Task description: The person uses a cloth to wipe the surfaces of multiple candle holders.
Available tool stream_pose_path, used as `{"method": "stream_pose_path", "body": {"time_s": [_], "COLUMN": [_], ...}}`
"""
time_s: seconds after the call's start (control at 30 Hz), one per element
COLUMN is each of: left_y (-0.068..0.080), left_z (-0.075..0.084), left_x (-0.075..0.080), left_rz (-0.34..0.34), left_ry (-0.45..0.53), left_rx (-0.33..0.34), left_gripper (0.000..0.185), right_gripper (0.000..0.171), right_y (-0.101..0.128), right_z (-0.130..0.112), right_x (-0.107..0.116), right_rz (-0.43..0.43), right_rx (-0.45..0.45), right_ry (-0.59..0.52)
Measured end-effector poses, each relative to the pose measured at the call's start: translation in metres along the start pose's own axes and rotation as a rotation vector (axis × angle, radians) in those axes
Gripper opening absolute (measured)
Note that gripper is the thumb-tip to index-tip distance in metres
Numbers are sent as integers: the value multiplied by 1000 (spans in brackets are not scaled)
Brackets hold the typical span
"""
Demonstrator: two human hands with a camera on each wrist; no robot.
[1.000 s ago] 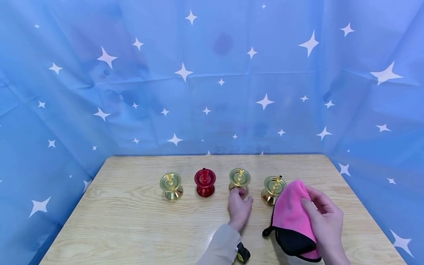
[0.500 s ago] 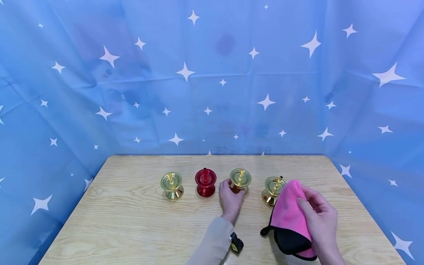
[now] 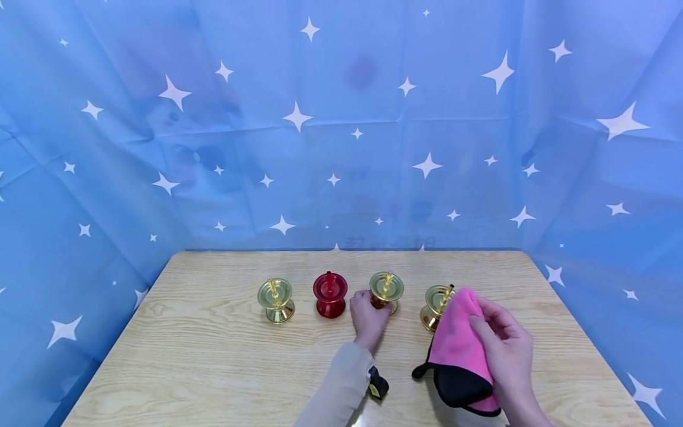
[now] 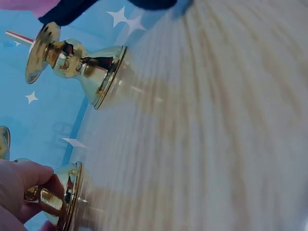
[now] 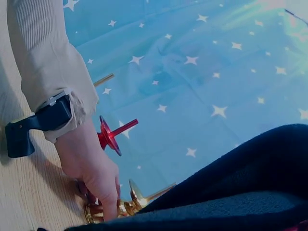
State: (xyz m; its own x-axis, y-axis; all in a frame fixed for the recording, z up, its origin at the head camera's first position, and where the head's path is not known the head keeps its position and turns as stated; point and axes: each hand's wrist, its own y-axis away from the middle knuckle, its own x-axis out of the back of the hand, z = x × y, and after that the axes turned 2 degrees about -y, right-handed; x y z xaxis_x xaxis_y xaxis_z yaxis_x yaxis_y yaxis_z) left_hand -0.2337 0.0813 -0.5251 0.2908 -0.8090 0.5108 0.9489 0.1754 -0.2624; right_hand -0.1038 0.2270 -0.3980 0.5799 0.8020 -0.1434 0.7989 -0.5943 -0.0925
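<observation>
Four small candle holders stand in a row on the wooden table: a gold one, a red one, a second gold one and a third gold one. My left hand grips the second gold holder low on its stem, fingers curled round it. My right hand holds a pink cloth with a black lining, just right of the third gold holder and partly covering it.
A blue star-patterned sheet hangs behind and on both sides of the table. A black wrist strap sits at the end of my beige left sleeve. Bare wood lies in front of the row of holders.
My left hand moved from in front of the second gold holder to its left side and closed round the stem. My right hand drifted slightly left with the cloth.
</observation>
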Motion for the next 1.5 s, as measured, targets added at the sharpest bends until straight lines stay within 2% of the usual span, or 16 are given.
{"method": "stream_pose_path", "body": {"time_s": [0.27,0.43,0.6,0.8,0.9,1.03,1.13,1.3,1.4,1.5], "left_y": [3,9,14,16,16,17,19,22,23,24], "left_z": [-5,-3,2,4,4,7,12,21,25,28], "left_x": [6,12,22,39,47,56,64,76,81,85], "left_rz": [-12,-66,-88,-91,-92,-111,-122,-105,-75,-38], "left_ry": [11,72,138,186,206,210,189,177,162,127], "left_rx": [-48,-59,-141,-217,-283,-369,-393,-408,-459,-505], "left_gripper": [27,29,28,27,26,25,25,27,28,30], "right_gripper": [24,23,17,12,10,10,12,20,16,24], "right_y": [-1,-2,-3,-4,-4,-5,-5,-6,-6,-7], "right_z": [4,6,8,14,16,17,17,16,16,17], "right_x": [-7,-11,-17,-24,-27,-30,-32,-35,-33,-31], "right_rz": [-75,-105,-168,-256,-287,-312,-332,-400,-469,-536], "right_rx": [-6,-48,-92,-158,-192,-221,-229,-232,-230,-209], "right_ry": [-73,-103,-132,-229,-268,-347,-394,-403,-479,-501]}}
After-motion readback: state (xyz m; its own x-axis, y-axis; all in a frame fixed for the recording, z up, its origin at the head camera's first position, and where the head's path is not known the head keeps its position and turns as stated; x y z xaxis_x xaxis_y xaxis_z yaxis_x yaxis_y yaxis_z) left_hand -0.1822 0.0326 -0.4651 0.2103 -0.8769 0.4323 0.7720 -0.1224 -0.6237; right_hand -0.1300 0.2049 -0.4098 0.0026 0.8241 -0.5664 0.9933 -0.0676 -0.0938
